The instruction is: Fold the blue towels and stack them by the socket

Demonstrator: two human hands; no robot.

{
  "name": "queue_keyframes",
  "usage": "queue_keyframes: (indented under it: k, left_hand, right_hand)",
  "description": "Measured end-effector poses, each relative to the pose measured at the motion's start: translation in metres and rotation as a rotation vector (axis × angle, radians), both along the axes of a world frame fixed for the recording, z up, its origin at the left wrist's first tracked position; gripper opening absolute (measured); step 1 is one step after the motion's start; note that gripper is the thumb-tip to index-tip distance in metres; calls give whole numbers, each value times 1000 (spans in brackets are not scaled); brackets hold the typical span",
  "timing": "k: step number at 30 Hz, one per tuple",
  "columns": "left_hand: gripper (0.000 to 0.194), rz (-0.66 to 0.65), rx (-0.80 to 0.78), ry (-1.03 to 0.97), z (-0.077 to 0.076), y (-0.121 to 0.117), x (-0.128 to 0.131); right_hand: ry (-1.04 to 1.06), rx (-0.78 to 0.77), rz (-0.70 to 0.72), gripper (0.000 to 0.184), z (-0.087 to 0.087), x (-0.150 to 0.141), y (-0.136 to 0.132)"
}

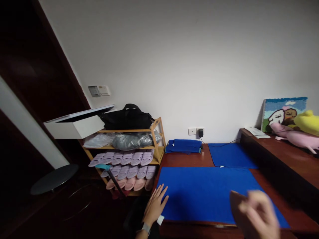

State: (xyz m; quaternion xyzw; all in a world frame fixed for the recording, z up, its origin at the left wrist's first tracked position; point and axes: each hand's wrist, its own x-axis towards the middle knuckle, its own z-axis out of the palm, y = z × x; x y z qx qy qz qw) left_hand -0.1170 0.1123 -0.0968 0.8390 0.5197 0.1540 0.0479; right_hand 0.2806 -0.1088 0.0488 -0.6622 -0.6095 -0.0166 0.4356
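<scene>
In the head view, a large cloth (199, 192), plain blue and soft-looking, lies flat over a glossy reddish-brown wooden counter (181, 161), its shape close to a rectangle. At its left edge is the left hand (156, 204), palm down with fingers extended and a little spread, a pale metallic watch (146, 228) on the wrist; whether the palm presses on the fabric is hard to tell. Over the right part of the large cloth is the right hand (259, 212), blurred, its fingers seeming curled; whether it grips anything cannot be told.

Behind the large cloth, toward the wall, sit a folded cloth (183, 146), a thick blue bundle, and, to that bundle's right, a smaller cloth (231, 155) spread flat. Left of the large cloth stands a slatted wooden rack (129, 131) with a limp black fabric bag (127, 118), an angular white box (74, 129), crinkled clear plastic packages (127, 141) and rows of smooth lilac slippers (137, 157) above pink slippers (129, 183). Right of the large cloth, a raised wooden ledge (281, 149) carries a rounded pink plush toy (299, 136), a yellow plush toy (309, 122) and a fuzzy-textured picture (286, 109).
</scene>
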Motion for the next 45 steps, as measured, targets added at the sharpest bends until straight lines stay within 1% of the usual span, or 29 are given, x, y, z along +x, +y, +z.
queue_keyframes:
  k: [2, 3, 4, 6, 10, 12, 14, 19, 22, 24, 26, 28, 30, 35, 38, 40, 41, 43, 45]
  left_hand:
    - [54, -10, 16, 15, -1, -1, -1]
    - [54, -18, 25, 24, -1, -2, -2]
    - [54, -27, 32, 33, -2, -2, -3]
    - [54, -35, 37, 47, -4, -4, -6]
    - [55, -10, 38, 54, -5, 0, -8]
    - [55, 3, 45, 53, -2, 9, -4]
    - [55, 11, 47, 57, 2, 26, 7]
    - [56, 25, 23, 102, 14, 85, 48]
    - [57, 75, -16, 129, 13, 114, 59]
    - [60, 105, -36, 129, 8, 124, 58]
    - [61, 111, -37, 117, 2, 129, 54]
    - [61, 105, -23, 105, -4, 131, 50]
    - [61, 106, -9, 97, -7, 131, 49]
    - [60, 102, 8, 106, -9, 134, 50]
    - [61, 95, 10, 124, -7, 136, 50]
    - [61, 94, 5, 135, -6, 137, 49]
    - [61, 94, 3, 139, -6, 138, 48]
    - [62, 92, -2, 142, -6, 140, 47]
    - [62, 90, -4, 136, -6, 141, 46]
  right_hand:
    - [313, 18, 207, 36, 8, -25, 43]
    - [436, 3, 301, 37, 8, -36, 63]
    - [492, -34, 364, 38, 4, -45, 81]
    - [410, -142, 399, 42, -15, -57, 109]
    - [117, -341, 367, 54, -69, -70, 145]
    - [-12, -429, 376, 60, -85, -80, 161]
    - [-109, -497, 388, 66, -88, -95, 179]
    - [-211, -569, 420, 74, -78, -143, 231]
    - [-226, -624, 415, 76, -87, -157, 257]
    - [-228, -642, 386, 77, -100, -150, 267]
    - [-231, -640, 333, 79, -114, -125, 269]
    - [-243, -622, 267, 79, -128, -83, 265]
    - [-264, -607, 192, 78, -142, -27, 254]
    - [-313, -627, -40, 78, -176, 132, 213]
    - [-316, -626, -169, 78, -195, 211, 192]
    - [-315, -613, -223, 77, -203, 250, 184]
    - [-312, -604, -244, 77, -205, 265, 181]
    - [-302, -588, -280, 77, -208, 284, 178]
    - [-296, -579, -295, 76, -209, 292, 177]
